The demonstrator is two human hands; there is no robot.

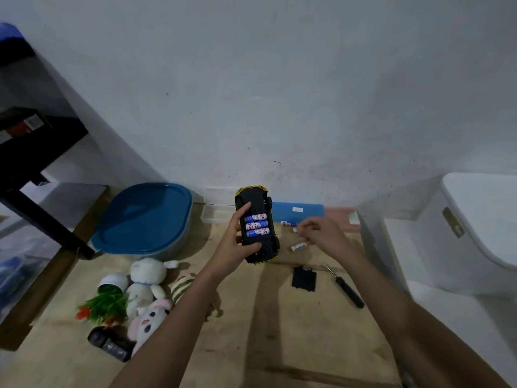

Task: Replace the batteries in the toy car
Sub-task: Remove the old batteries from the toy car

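My left hand [237, 245] grips the toy car [262, 201] and holds it up off the brown board [279, 331], belly towards me, nose pointing at the wall. My fingers wrap the left flank and my thumb presses the underside near the rear. The battery bay is open, and three blue-and-white batteries [256, 225] lie in it side by side.

My right hand [321, 233] hovers just right of the car, apart from it, fingers curled with thumb and forefinger close together. It is blurred, so I cannot tell whether it pinches anything.

Under that hand, towards the board's far right edge, lie loose batteries — one [298, 246] near my fingers, another [288, 223] further back. Nearer me lie the black battery cover [304, 278] and, to its right, a black-handled screwdriver [345, 287].

At the far left corner sits a blue-lidded tub [145, 219]. Along the left edge are plush toys [148, 278], a tipped artificial plant [107, 302] and a dark toy vehicle [110, 343].
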